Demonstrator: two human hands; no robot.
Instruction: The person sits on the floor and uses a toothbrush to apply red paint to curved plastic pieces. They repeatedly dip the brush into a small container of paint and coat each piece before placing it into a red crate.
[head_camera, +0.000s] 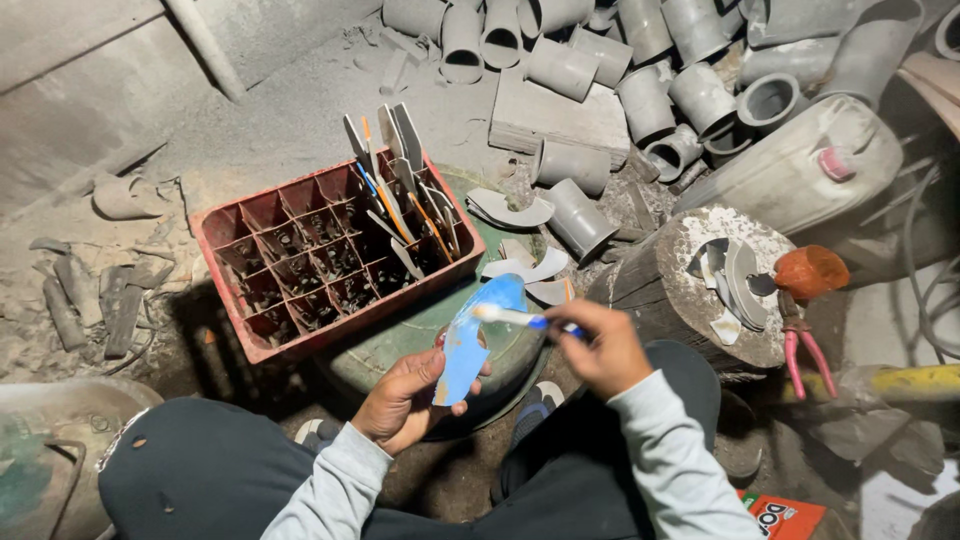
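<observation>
The left hand had its fingers clamped on a curved blue plastic piece, held upright near the person's knees. The right hand pinched a toothbrush against its top. Just beyond stood a red crate.

Both forearms in pale grey sleeves reach forward over the knees; the left hand curls palm-up in a pinch, the right hand is fisted, knuckles up
</observation>
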